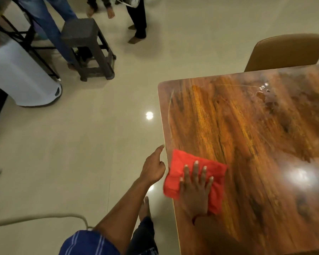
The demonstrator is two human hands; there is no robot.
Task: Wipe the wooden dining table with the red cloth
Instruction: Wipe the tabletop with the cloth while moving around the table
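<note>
Wiping is underway: our right hand [195, 188] presses flat, fingers spread, on the red cloth [195, 178] at the wooden dining table [256, 135]'s near-left edge, left hand [153, 167] loosely curled and empty, so next we sweep toward the far-right wet patch [267, 97].

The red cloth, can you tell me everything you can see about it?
The red cloth is bright orange-red, soft and crumpled, bunched rather than spread flat. It lies on the wooden table at its near left edge, one corner hanging slightly past it. The right hand presses flat on top, fingers spread. The left hand is beside it, not touching.
</note>
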